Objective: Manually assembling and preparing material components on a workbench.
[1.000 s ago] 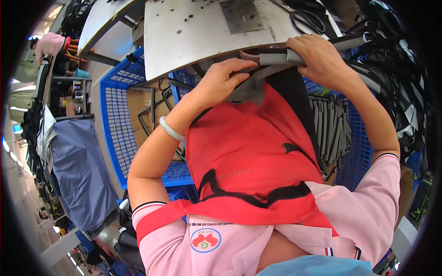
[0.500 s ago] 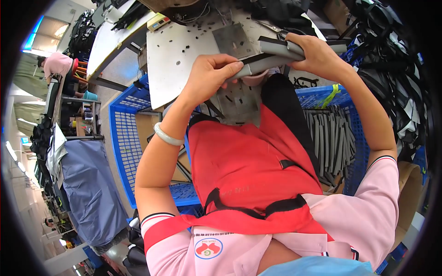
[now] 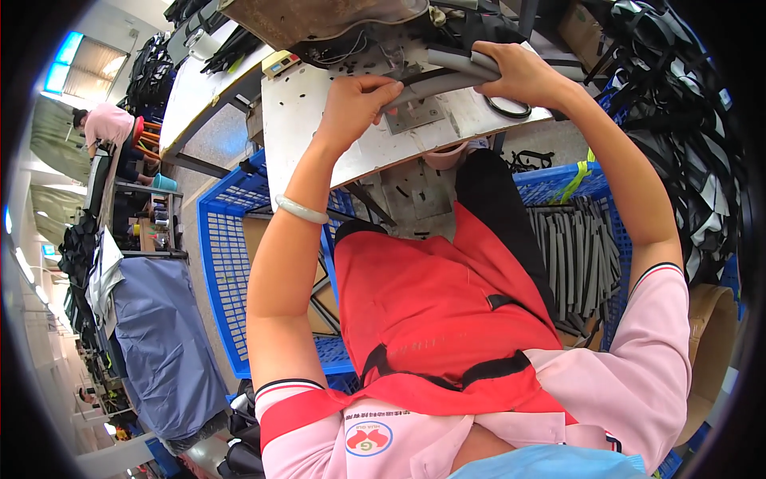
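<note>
Held above the white worktable (image 3: 307, 120) is a soft grey tube-like strip (image 3: 435, 85) with a black edge. My left hand (image 3: 359, 105) pinches its left end between thumb and fingers. My right hand (image 3: 523, 73) is wrapped around its right part, together with at least one more grey strip (image 3: 459, 61) lying over it. Below the held strip is a metal plate (image 3: 415, 116) set in the table. Just beyond stands a worn brown machine body (image 3: 319, 22), probably a sewing machine; its needle area is hard to make out.
Blue plastic baskets flank my legs; the left basket (image 3: 225, 275) holds brown board, the right basket (image 3: 565, 172) many grey strips (image 3: 576, 255). Dark straps and material (image 3: 694, 152) hang at right. A black loop (image 3: 507, 107) lies at the table edge. Another person (image 3: 108, 128) is far left.
Both hands have carried the grey strip farther from my body, toward the machine, and it is now straighter. The view has shifted, showing more of the machine body.
</note>
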`<state>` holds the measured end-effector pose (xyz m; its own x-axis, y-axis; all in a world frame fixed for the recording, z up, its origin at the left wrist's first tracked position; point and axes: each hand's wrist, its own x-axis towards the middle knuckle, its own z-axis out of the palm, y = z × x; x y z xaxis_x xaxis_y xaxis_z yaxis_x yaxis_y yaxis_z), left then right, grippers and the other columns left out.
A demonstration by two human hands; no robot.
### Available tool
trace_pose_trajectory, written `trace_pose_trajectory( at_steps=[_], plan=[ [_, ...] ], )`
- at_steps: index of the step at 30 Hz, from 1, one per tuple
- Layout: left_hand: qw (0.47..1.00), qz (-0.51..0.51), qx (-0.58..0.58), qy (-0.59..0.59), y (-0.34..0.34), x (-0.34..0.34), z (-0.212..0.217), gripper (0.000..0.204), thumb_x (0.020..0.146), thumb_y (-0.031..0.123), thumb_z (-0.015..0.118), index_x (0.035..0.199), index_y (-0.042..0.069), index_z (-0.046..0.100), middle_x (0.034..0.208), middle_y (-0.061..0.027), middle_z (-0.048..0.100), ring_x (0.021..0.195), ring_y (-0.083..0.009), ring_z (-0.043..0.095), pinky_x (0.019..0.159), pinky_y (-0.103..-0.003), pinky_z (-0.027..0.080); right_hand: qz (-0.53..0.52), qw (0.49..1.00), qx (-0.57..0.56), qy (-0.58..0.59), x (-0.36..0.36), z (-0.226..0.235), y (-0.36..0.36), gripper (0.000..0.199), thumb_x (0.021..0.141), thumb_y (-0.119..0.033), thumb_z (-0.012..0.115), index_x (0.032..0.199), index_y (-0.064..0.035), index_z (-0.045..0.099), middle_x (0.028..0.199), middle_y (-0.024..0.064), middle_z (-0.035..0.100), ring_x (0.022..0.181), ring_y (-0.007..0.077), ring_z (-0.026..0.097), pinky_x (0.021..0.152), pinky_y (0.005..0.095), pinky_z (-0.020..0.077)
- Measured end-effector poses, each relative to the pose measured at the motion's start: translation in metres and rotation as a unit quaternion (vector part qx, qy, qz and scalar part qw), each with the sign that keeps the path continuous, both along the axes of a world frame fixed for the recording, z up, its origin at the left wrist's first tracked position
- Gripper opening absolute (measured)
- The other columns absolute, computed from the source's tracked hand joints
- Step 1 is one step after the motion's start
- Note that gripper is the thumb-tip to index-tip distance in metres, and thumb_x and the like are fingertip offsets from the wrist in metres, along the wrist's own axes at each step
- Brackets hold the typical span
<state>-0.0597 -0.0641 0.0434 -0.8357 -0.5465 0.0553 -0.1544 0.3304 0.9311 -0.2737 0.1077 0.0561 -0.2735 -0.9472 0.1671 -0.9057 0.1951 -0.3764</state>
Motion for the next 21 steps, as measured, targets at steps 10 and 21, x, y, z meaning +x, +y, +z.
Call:
trace_pose_trajectory(
  at_steps=[10, 21],
  plan=[
    [1.0, 0.003, -0.006, -0.001, -0.012, -0.005, 0.001, 0.022, 0.087, 0.017, 0.066, 0.095, -0.003, 0.07, 0.068, -0.0047, 0.063, 0.053, -0.0062, 0.047, 0.049, -0.02, 0.036, 0.023, 0.998, -0.052, 0.005, -0.012, -0.007, -0.012, 0.067, 0.071, -0.026, 0.072, 0.127, 0.0029, 0.05, 0.106, 0.0225, 0.063, 0.1, 0.0333, 0.061, 0.088, 0.0367, 0.0467],
    [0.996, 0.077, 0.027, 0.046, -0.024, 0.022, -0.018, 0.023, 0.09, 0.018, 0.06, 0.097, -0.002, 0.068, 0.076, -0.0075, 0.065, 0.058, -0.0115, 0.057, 0.054, -0.024, 0.049, -0.031, 0.994, 0.018, -0.1, 0.007, -0.009, 0.018, 0.038, 0.079, -0.01, 0.063, 0.115, -0.0006, 0.055, 0.094, 0.0176, 0.064, 0.086, 0.0253, 0.063, 0.078, 0.036, 0.0472]
  ],
)
